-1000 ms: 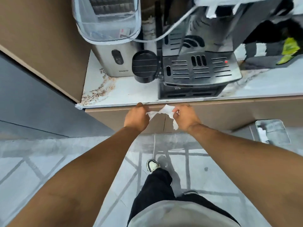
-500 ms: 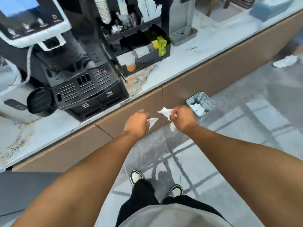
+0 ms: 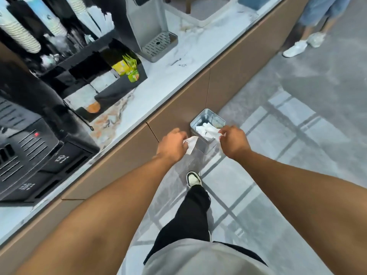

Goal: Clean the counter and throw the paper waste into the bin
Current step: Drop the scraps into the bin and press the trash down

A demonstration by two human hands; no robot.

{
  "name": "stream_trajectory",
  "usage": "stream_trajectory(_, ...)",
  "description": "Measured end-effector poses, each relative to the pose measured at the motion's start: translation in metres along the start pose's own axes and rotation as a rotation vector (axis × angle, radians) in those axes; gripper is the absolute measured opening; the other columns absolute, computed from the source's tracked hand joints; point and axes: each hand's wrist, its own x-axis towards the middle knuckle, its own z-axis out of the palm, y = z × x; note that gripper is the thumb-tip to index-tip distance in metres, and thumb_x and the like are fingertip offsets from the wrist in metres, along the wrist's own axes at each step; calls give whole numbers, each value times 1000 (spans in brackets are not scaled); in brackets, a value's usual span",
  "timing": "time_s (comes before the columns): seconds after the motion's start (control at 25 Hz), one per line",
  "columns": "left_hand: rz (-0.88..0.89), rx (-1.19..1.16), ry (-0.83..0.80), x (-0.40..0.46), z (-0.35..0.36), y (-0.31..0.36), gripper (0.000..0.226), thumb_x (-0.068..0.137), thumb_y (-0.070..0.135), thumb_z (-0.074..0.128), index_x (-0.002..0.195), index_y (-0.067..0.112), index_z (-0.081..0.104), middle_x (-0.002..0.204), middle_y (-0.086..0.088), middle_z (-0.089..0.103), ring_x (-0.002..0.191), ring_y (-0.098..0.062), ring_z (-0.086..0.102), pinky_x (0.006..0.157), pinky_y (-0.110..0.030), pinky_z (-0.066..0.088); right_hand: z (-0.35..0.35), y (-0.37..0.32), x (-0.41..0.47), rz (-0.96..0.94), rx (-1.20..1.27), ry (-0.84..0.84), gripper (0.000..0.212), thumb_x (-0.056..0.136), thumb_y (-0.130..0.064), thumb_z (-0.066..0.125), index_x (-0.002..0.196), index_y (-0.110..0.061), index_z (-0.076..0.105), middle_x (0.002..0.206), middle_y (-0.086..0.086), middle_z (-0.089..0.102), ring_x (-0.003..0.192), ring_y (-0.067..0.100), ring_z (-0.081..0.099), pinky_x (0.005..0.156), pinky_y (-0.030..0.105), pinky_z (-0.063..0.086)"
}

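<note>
Head view: at the centre of the frame the left hand point(image 3: 172, 145) pinches a white paper scrap point(image 3: 191, 143) just left of the metal bin point(image 3: 200, 144), which stands on the floor against the cabinet front. The right hand point(image 3: 234, 141) grips another paper piece point(image 3: 212, 133) over the bin's open top, where crumpled paper already lies. The marble counter point(image 3: 178, 76) runs diagonally across the upper left.

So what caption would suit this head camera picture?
Left hand and right hand each carry a paper scrap toward the metal bin beside the counter.
</note>
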Motion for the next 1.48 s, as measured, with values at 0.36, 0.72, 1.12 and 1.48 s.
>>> stream_trajectory(0.36,-115,-186,-57,150,19,0,21,93,15,55,110,7,66,117,-14,52,103,-33,58,84,-37,51,-12,19,138,153,27,-82,32,84,1,46,98,-11,72,103,18,67,108,29,52,89,28,41)
stream_trajectory(0.72,-452,-386,-45,227,70,1,23,91,13,52,95,-4,67,107,-23,58,98,-37,57,83,-38,48,19,58,237,283,54,-215,22,87,-17,54,86,-12,76,99,14,70,97,26,58,79,26,44)
stream_trajectory(1.12,-918,-573,-40,300,186,1,23,84,8,56,102,4,70,110,-15,67,98,-33,64,83,-25,46,104,148,359,308,-35,-423,26,86,-13,52,98,-19,74,98,7,72,88,25,62,73,24,43)
stream_trajectory(1.48,-1247,-804,14,374,272,-1,12,86,23,59,75,23,56,71,2,68,46,-25,70,56,-35,58,181,197,431,219,-120,-578,7,81,-22,60,82,-22,66,83,2,72,78,27,69,74,34,57)
